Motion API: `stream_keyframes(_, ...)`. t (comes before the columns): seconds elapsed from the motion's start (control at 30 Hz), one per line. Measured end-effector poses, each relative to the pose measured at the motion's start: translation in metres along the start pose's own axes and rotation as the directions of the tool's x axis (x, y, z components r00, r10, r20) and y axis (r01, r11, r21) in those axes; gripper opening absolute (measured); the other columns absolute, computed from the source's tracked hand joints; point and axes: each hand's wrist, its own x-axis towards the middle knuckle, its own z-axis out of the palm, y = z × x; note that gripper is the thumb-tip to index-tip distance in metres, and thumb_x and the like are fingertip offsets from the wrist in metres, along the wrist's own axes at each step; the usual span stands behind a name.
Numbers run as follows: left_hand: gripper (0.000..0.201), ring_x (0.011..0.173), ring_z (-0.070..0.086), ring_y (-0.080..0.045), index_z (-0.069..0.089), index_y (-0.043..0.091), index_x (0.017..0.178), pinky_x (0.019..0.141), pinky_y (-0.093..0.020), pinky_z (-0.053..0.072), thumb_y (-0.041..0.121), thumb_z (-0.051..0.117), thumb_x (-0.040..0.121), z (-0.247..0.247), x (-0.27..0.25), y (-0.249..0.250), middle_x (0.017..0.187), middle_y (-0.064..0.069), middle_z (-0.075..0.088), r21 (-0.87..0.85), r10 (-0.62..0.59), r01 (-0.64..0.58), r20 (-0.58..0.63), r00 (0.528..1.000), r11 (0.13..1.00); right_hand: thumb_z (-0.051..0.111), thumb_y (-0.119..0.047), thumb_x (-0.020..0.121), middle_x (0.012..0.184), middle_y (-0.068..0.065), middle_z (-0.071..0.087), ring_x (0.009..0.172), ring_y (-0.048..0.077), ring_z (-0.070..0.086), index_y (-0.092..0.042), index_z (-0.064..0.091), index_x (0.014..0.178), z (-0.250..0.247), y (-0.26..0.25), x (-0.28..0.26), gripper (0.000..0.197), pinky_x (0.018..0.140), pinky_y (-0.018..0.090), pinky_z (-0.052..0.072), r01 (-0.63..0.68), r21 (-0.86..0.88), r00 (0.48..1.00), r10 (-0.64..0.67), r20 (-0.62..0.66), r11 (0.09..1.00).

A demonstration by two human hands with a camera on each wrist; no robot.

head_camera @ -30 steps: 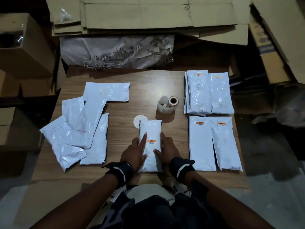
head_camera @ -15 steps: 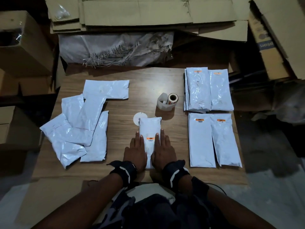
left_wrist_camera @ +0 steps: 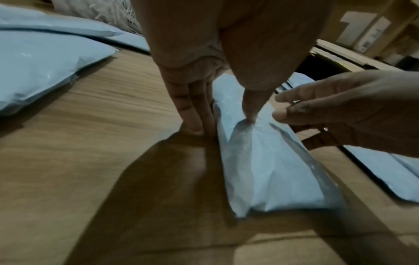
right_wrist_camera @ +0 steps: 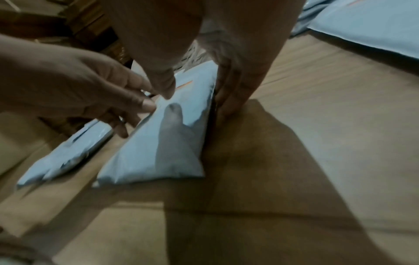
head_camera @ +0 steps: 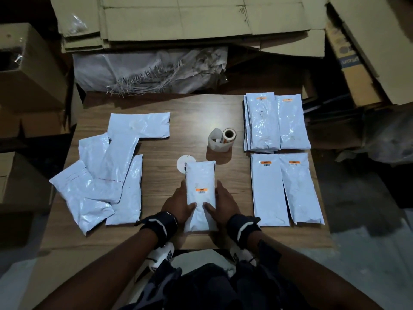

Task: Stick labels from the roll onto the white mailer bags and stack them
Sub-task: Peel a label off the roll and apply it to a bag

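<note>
I am gripping a slim white mailer bag (head_camera: 200, 193) between both hands: my left hand (head_camera: 176, 203) and right hand (head_camera: 225, 203) are each lying along a long edge, thumbs pressing its crinkly plastic top, fingers going down its sides to the table (head_camera: 156, 153). The bag is lying lengthwise at the near middle of the wood-grain table, carrying a small orange label (head_camera: 201, 189). Beyond it a label roll (head_camera: 221, 139) is sitting with its paper tail curling. Glossy unlabelled bags (head_camera: 107, 175) are overlapping loosely at left; flat labelled bags (head_camera: 279, 153) are lying in neat rows at right.
</note>
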Motion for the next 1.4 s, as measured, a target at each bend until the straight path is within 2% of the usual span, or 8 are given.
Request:
stream_keyframes(0.13, 0.092, 0.113, 0.058, -0.026, 0.017, 0.027, 0.148, 0.09, -0.044, 0.052, 0.052, 0.065, 0.074, -0.007, 0.003, 0.02, 0.129, -0.004, 0.054, 0.017, -0.015, 0.014, 0.038, 0.999, 1.0, 0.074, -0.044, 0.06, 0.123, 0.0, 0.056, 0.111, 0.021, 0.057, -0.031, 0.034, 0.137, -0.01, -0.005, 0.009, 0.088, 0.088, 0.039, 0.051, 0.005, 0.088, 0.999, -0.009, 0.037, 0.996)
stream_keyframes(0.27, 0.095, 0.117, 0.055, -0.03, 0.012, 0.026, 0.15, 0.086, -0.036, 0.048, 0.042, 0.067, 0.074, -0.011, 0.0, 0.033, 0.134, -0.006, 0.047, 0.117, 0.016, -0.027, 0.089, 0.996, 0.993, 0.073, -0.053, 0.052, 0.13, 0.002, 0.05, 0.117, 0.024, 0.054, -0.036, 0.014, 0.149, -0.017, 0.006, 0.011, 0.115, 0.092, 0.042, 0.052, 0.015, 0.013, 0.997, -0.016, 0.07, 1.0)
stream_keyframes(0.4, 0.109, 0.125, 0.05, -0.03, -0.007, 0.035, 0.153, 0.095, -0.039, 0.047, 0.043, 0.07, 0.076, -0.012, -0.001, 0.048, 0.148, -0.005, 0.036, 0.117, 0.081, -0.095, 0.122, 0.989, 0.989, 0.08, -0.047, 0.059, 0.144, 0.002, 0.039, 0.131, 0.019, 0.04, -0.03, -0.005, 0.154, -0.039, 0.015, 0.0, 0.129, 0.105, 0.039, 0.043, 0.055, 0.001, 0.996, -0.055, 0.074, 0.998)
stream_keyframes(0.5, 0.108, 0.128, 0.048, -0.031, -0.008, 0.033, 0.154, 0.099, -0.037, 0.044, 0.034, 0.071, 0.08, -0.009, 0.004, 0.068, 0.15, -0.005, 0.033, 0.137, 0.107, -0.125, 0.133, 0.985, 0.983, 0.082, -0.051, 0.059, 0.149, 0.001, 0.035, 0.135, 0.022, 0.039, -0.036, -0.01, 0.153, -0.057, 0.024, -0.005, 0.132, 0.105, 0.045, 0.045, 0.058, 0.005, 0.998, -0.058, 0.01, 0.998)
stream_keyframes(0.6, 0.111, 0.13, 0.046, -0.033, -0.01, 0.034, 0.154, 0.1, -0.039, 0.044, 0.035, 0.072, 0.079, 0.001, 0.013, 0.086, 0.152, -0.005, 0.031, 0.157, 0.162, -0.182, 0.132, 0.978, 0.971, 0.083, -0.034, 0.07, 0.153, 0.004, 0.025, 0.138, 0.024, 0.032, -0.027, -0.013, 0.154, -0.079, 0.033, -0.013, 0.127, 0.109, 0.039, 0.039, 0.033, -0.019, 0.999, -0.033, 0.0, 0.999)
stream_keyframes(0.93, 0.118, 0.129, 0.046, -0.035, -0.014, 0.031, 0.153, 0.099, -0.042, 0.045, 0.04, 0.074, 0.075, 0.048, 0.052, 0.157, 0.149, -0.009, 0.035, 0.166, 0.226, -0.26, 0.201, 0.953, 0.951, 0.082, -0.05, 0.06, 0.147, -0.006, 0.038, 0.133, 0.018, 0.042, -0.038, -0.001, 0.154, -0.156, 0.082, -0.027, 0.125, 0.1, 0.043, 0.05, -0.007, -0.011, 0.995, 0.006, -0.102, 1.0)
stream_keyframes(1.27, 0.123, 0.135, 0.041, -0.034, -0.018, 0.017, 0.152, 0.103, -0.035, 0.04, 0.042, 0.077, 0.078, 0.104, 0.088, 0.23, 0.157, -0.015, 0.025, 0.167, 0.202, -0.252, 0.267, 0.942, 0.953, 0.087, -0.021, 0.069, 0.146, -0.003, 0.035, 0.119, 0.022, 0.054, -0.033, 0.009, 0.155, -0.241, 0.133, -0.029, 0.116, 0.086, 0.034, 0.057, -0.138, -0.026, 0.989, 0.136, -0.062, 0.99)
stream_keyframes(1.4, 0.134, 0.133, 0.044, -0.035, -0.022, 0.015, 0.151, 0.102, -0.038, 0.044, 0.047, 0.081, 0.071, 0.127, 0.104, 0.248, 0.156, -0.017, 0.027, 0.172, 0.163, -0.222, 0.305, 0.938, 0.96, 0.085, -0.014, 0.072, 0.149, -0.002, 0.032, 0.125, 0.024, 0.051, -0.025, 0.018, 0.154, -0.261, 0.146, -0.025, 0.106, 0.095, 0.032, 0.052, -0.182, -0.032, 0.981, 0.179, -0.076, 0.983)
